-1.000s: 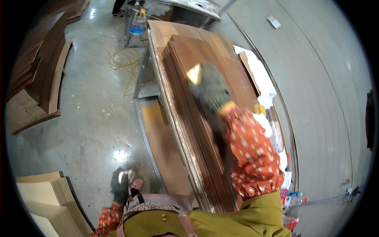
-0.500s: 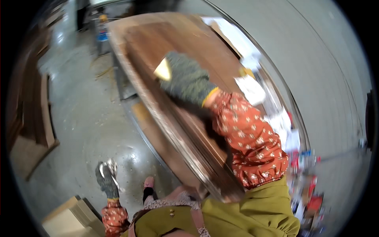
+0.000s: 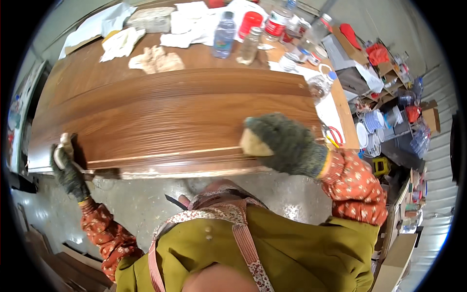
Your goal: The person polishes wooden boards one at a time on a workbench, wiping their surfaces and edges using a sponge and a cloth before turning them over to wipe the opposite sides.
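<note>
A brown wood-grain panel point(image 3: 194, 114) with a raised border lies flat across the table in front of me. My right hand point(image 3: 287, 143), in a dark grey knitted glove, presses a pale cream pad point(image 3: 256, 143) onto the panel's near right part. The fingers are closed round the pad, and which material it is I cannot tell. My left hand point(image 3: 70, 175), gloved alike, is at the panel's near left corner. A crumpled whitish cloth point(image 3: 64, 145) shows at its fingers, which look closed on it. Both forearms wear red flowered sleeves.
On the brown table point(image 3: 87, 63) behind the panel stand a clear plastic bottle point(image 3: 224, 36), a glass jar point(image 3: 249, 46) and a beige rag point(image 3: 156, 60). Red-handled pliers point(image 3: 333, 135) lie right of the panel. Cluttered shelves point(image 3: 389, 87) fill the far right.
My view has turned, so the panel now runs crosswise. My left hand has come from beside my body up to the panel's left corner. My right hand still has the pad on the panel.
</note>
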Motion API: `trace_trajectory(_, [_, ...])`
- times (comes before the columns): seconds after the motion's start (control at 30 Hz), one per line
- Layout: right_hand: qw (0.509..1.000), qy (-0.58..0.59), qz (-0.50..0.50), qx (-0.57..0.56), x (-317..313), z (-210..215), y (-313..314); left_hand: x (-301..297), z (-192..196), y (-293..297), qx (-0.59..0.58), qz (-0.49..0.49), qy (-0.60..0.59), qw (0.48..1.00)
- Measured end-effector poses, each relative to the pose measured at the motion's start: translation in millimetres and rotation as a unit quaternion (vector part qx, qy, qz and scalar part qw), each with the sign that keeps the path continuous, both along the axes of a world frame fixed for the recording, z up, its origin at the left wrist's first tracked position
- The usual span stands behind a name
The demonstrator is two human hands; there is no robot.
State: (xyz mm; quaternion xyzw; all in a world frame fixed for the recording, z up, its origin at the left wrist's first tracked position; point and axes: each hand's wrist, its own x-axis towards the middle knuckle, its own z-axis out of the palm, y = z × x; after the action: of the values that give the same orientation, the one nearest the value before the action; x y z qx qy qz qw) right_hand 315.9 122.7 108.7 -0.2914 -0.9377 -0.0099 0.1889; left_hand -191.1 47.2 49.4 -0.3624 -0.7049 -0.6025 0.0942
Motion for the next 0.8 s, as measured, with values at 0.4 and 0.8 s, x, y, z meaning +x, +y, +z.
trace_trajectory(0.4, [0.967,0.073,-0.240,-0.047,243,-17,-11,445,-24,30,-0.117,-0.403,0.294,0.859])
trace_trajectory(0.8, [0.951,0.164,-0.258,-0.046,237,-92,41,308,-14,2,-0.089,-0.217,0.375,0.897])
